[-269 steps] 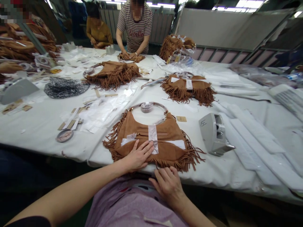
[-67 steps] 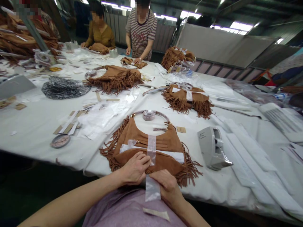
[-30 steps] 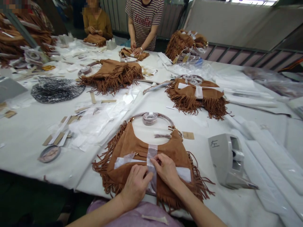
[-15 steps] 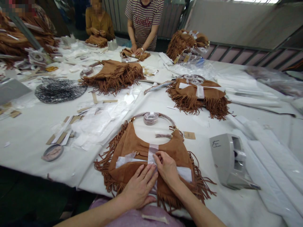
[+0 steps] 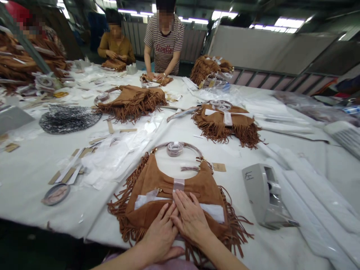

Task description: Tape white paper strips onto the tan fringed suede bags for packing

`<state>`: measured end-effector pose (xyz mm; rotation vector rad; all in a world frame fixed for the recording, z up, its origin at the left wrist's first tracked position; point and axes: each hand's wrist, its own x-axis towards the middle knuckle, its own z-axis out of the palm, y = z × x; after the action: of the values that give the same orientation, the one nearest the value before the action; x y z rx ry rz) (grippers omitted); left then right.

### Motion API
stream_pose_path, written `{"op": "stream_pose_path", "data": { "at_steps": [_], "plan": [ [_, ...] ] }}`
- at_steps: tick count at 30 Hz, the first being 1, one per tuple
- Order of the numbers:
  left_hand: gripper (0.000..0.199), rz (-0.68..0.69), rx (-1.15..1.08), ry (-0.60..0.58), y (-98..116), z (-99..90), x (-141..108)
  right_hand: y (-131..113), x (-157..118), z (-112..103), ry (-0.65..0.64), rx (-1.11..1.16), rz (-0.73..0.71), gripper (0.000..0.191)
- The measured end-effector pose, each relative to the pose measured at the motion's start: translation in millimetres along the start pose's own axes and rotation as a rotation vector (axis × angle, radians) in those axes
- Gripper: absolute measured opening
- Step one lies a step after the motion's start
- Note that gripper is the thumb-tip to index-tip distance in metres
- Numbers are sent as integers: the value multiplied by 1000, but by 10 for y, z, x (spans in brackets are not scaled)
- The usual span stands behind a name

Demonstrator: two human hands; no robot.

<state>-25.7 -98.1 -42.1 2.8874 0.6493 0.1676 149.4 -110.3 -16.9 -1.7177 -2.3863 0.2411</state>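
Observation:
A brown fringed bag (image 5: 168, 176) lies flat on the white table in front of me, its handle curving away from me. White paper (image 5: 215, 212) runs across its front, and a clear strip (image 5: 179, 184) crosses its upper middle. My left hand (image 5: 163, 230) lies on the lower middle of the bag with its fingers stretched out. Flat on the bag's centre, my right hand (image 5: 191, 215) rests just below the strip's upper part, its fingertips covering some of it and touching my left fingers. A wrapped coil (image 5: 174, 148) sits inside the handle's loop.
A grey tape dispenser (image 5: 264, 195) stands at the right, beside long white wrapped pieces (image 5: 312, 202). More fringed bags (image 5: 227, 122) lie further back. Paper scraps (image 5: 107, 157) and a tape ring (image 5: 56, 194) are at the left. Two people work across the table.
My right hand has gone from a pinched pose at the strip to lying flat with fingers extended. My left hand stays on the bag. The view has tilted up.

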Motion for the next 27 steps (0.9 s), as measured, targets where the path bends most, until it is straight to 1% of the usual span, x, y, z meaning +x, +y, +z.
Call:
{"op": "stream_pose_path", "data": {
  "at_steps": [3,4,5,6,7,9,10,11,12,13,14,15,17,21,23,27],
  "plan": [
    [88,-9,69,76,41,77,-39,-42,-43,-122,43,112,30,61],
    [88,-13,93,112,50,108,-49,-9,-81,-194,91,152,55,58],
    [87,-11,114,148,55,139,-54,63,-139,-286,167,187,102,54],
    [85,-6,131,183,55,168,-54,174,-227,-400,275,211,178,48],
    [82,2,144,215,53,193,-51,323,-347,-534,413,221,285,43],
    [79,19,157,260,46,224,-41,697,-681,-840,722,205,576,37],
    [79,23,156,280,44,231,-36,902,-879,-989,861,186,753,39],
    [81,23,153,296,43,233,-33,1102,-1080,-1121,952,187,948,45],
    [83,21,149,308,43,232,-31,1287,-1269,-1226,975,226,1140,51],
    [85,21,144,320,44,231,-32,1445,-1435,-1300,915,312,1267,54],
    [86,18,142,330,44,230,-33,1571,-1568,-1343,868,373,1316,55],
    [87,18,142,339,44,231,-36,1663,-1664,-1359,813,436,1343,54],
    [87,17,148,354,44,239,-41,1756,-1754,-1340,741,523,1325,50],
    [86,12,157,381,44,257,-42,1776,-1713,-1271,676,641,1280,48],
    [85,13,160,385,48,250,-36,1793,-1687,-1263,644,691,1281,48],
    [85,15,168,395,61,215,-24,1860,-1689,-1257,616,753,1392,52]
  ]
}}
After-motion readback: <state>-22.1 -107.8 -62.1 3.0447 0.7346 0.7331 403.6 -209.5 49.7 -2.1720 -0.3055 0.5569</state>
